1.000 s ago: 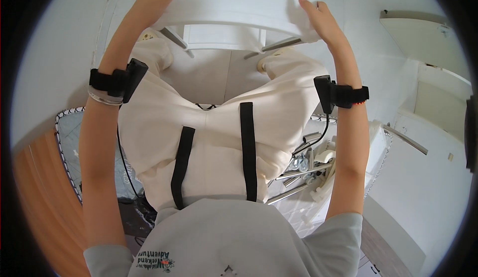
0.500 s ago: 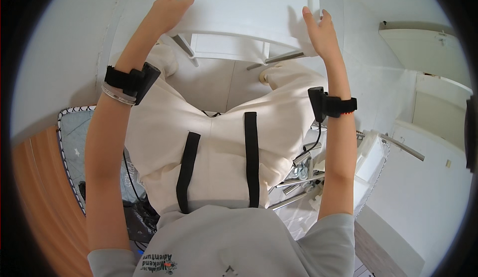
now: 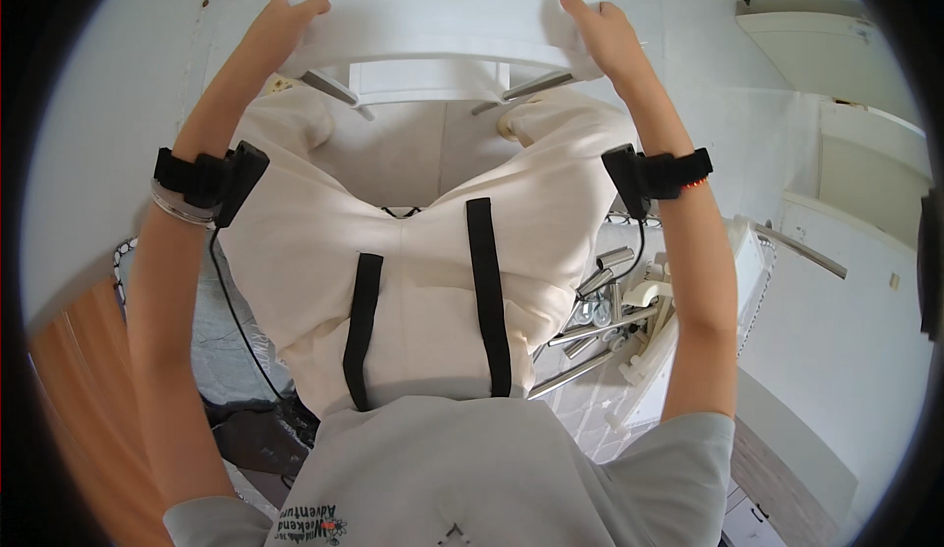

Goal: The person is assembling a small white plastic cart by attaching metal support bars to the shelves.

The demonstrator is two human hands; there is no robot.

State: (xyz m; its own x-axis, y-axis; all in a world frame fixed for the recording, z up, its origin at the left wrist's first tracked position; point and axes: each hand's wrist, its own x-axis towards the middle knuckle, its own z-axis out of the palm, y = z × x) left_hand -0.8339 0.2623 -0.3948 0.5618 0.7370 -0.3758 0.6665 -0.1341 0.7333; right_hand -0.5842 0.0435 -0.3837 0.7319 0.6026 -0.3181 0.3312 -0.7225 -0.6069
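A white plastic shelf panel (image 3: 442,11) with a curved front edge spans the top of the view. Grey metal tubes, such as a slanted tube (image 3: 329,86), run down from beneath it towards a lower white panel (image 3: 428,83). My left hand (image 3: 275,36) is closed around the panel's left side, its thumb over the top edge. On the opposite side, my right hand (image 3: 608,38) grips the right edge, thumb on top. The fingers under the panel are mostly hidden.
Loose metal tubes (image 3: 580,370), small wheels (image 3: 587,313) and white plastic parts (image 3: 646,352) lie to my right. Beyond them, a tube (image 3: 804,250) sticks out near white panels (image 3: 841,287). A dark bag (image 3: 264,439) is at my lower left, beside a brown wooden surface (image 3: 93,390).
The shelf panel and both hands have shifted left in view, and the panel now sits more level. My right hand's fingers have closed in on the edge.
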